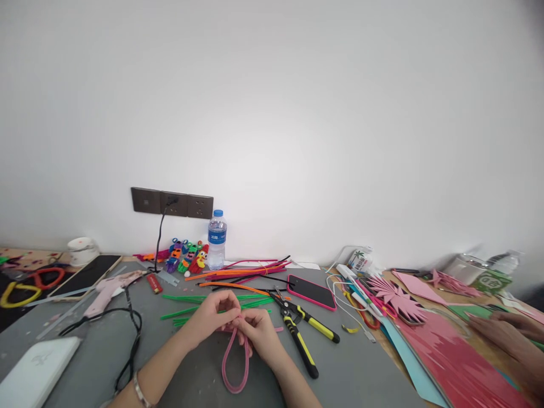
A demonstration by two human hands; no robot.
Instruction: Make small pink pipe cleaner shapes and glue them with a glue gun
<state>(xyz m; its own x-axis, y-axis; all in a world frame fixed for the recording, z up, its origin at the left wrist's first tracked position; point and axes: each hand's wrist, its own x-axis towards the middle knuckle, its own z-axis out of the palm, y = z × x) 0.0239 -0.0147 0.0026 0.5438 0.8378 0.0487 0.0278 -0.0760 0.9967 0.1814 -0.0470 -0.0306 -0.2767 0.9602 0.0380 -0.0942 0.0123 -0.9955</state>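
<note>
A pink pipe cleaner [235, 390] is bent into a hanging loop above the grey mat, its upper part pinched between my two hands. My left hand [216, 316] and my right hand [256, 333] meet fingertip to fingertip there, both closed on it. Fingers cover the spot where its strands cross. Just behind my hands lie several green pipe cleaners [182, 309]. To the right of my right hand, yellow-and-black pliers [300, 331] rest on the mat with their handles spread.
Orange and pink pipe cleaners [238, 274] lie before a water bottle [217, 241] and small figures [187, 258]. A phone [311, 292] is behind the pliers. Left are a corded glue gun [104, 292] and white box [38, 368]. Another person's hands [510, 337] work at right.
</note>
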